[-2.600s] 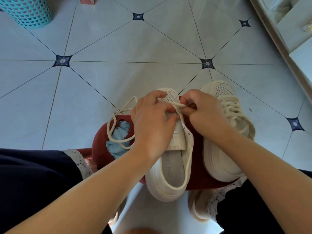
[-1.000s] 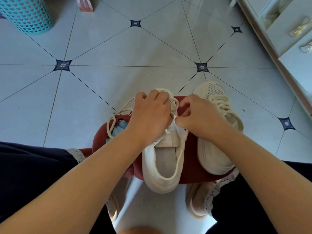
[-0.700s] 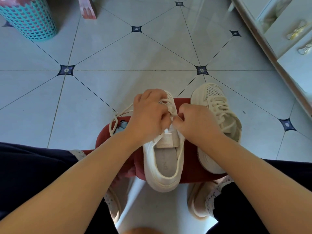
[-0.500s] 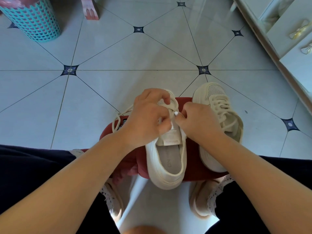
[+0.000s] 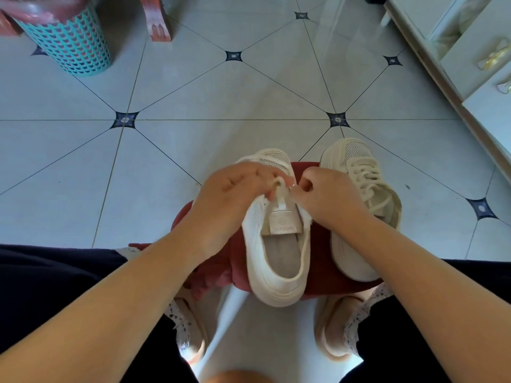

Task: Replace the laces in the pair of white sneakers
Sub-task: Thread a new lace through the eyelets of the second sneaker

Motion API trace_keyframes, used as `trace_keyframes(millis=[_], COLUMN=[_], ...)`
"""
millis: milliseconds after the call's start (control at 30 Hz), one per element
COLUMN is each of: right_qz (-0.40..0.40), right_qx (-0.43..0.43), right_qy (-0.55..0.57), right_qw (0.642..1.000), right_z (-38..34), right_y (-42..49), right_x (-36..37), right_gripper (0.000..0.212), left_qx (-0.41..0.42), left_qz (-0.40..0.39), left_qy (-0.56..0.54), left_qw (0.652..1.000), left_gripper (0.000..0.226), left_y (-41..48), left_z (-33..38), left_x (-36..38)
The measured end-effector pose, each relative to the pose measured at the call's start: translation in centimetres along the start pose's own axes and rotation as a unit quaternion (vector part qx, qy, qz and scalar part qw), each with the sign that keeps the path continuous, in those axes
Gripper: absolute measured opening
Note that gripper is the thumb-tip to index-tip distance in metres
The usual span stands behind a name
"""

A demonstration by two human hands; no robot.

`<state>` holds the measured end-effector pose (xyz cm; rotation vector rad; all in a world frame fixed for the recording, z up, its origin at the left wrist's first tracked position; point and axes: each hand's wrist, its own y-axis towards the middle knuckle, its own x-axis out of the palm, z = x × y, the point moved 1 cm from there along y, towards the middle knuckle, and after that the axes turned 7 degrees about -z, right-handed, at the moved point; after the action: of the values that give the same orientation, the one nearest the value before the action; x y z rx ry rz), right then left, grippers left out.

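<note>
Two white sneakers rest on a dark red stool [image 5: 320, 275] between my knees. The left sneaker [image 5: 276, 261] has its tongue showing and its opening toward me. My left hand [image 5: 235, 194] curls over its lacing area and pinches a white lace [image 5: 280, 193] near the tongue. My right hand [image 5: 326, 197] pinches the lace's tip beside the right eyelets. The right sneaker [image 5: 365, 194] stands fully laced, partly behind my right wrist. The loose part of the lace is hidden under my left hand.
A teal lattice basket [image 5: 69, 42] stands at the far left, with a reddish furniture leg [image 5: 157, 20] beside it. A white cabinet with drawers [image 5: 470, 56] runs along the right. Grey tiled floor [image 5: 221, 106] spreads ahead. My feet in pale shoes sit under the stool.
Both hands have drawn closer together over the left sneaker's eyelets. The loose loop of lace that lay left of the shoe is no longer visible. The view tilted up slightly.
</note>
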<state>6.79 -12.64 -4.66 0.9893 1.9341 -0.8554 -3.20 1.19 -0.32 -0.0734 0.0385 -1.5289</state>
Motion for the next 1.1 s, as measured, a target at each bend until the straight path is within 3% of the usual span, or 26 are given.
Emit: trace_keyframes(millis=[167, 267, 367, 500, 533, 567, 633, 733, 800, 867, 933, 1000, 1100], right_qz=[0.025, 0.030, 0.032, 0.027, 0.024, 0.023, 0.021, 0.000, -0.005, -0.007, -0.010, 0.000, -0.007], right_qx=[-0.003, -0.007, 0.001, 0.027, 0.025, 0.023, 0.014, 0.003, -0.007, -0.018, -0.040, -0.064, -0.067], right_qy=[-0.015, -0.031, -0.042, -0.034, -0.024, -0.019, -0.023, -0.049, -0.063, -0.080, -0.064, -0.014, 0.017], right_qw=[1.000, 0.999, 0.999, 0.999, 0.999, 0.999, 0.999, 0.999, 0.998, 0.997, 0.997, 0.998, 0.998], right_z=[-0.6, -0.9, -0.8, -0.3, -0.2, -0.2, -0.2, -0.4, -0.4, -0.6, -1.3, -2.2, -3.6], right_y=[-0.4, -0.6, -0.3, 0.3, 0.3, 0.4, 0.5, 0.4, 0.3, 0.0, 0.1, 0.7, 2.0], right_x=[0.3, 0.9, 1.1, 0.7, 0.6, 0.6, 0.5, 0.2, -0.1, -0.4, -0.9, -1.4, -1.5], right_gripper=[0.034, 0.035, 0.033, 0.029, 0.030, 0.032, 0.033, 0.029, 0.027, 0.021, 0.013, 0.023, 0.030], left_qx=[-0.131, -0.170, -0.233, -0.302, -0.306, -0.304, -0.274, -0.197, -0.174, -0.173, -0.183, -0.205, -0.235], left_qz=[0.042, 0.009, -0.081, -0.301, -0.330, -0.337, -0.276, -0.056, 0.085, 0.170, 0.198, 0.205, 0.197], left_qy=[-0.202, -0.290, -0.393, -0.486, -0.486, -0.480, -0.457, -0.384, -0.377, -0.377, -0.374, -0.327, -0.253], left_qw=[0.970, 0.942, 0.886, 0.763, 0.749, 0.751, 0.800, 0.900, 0.906, 0.894, 0.887, 0.900, 0.918], left_gripper=[0.036, 0.037, 0.025, 0.021, 0.021, 0.022, 0.025, 0.040, 0.040, 0.029, 0.020, 0.011, 0.022], left_y=[1.2, 0.6, -1.1, -4.0, -4.4, -4.5, -4.0, -2.0, -0.3, 1.2, 2.0, 2.1, 2.1], left_z=[0.3, 1.3, 2.1, 2.7, 2.7, 2.7, 2.4, 1.4, 0.2, -0.8, -1.8, -2.8, -4.2], left_x=[1.4, 1.9, 1.7, 2.8, 3.0, 2.9, 2.6, 1.3, -0.1, -1.7, -2.7, -2.9, -3.1])
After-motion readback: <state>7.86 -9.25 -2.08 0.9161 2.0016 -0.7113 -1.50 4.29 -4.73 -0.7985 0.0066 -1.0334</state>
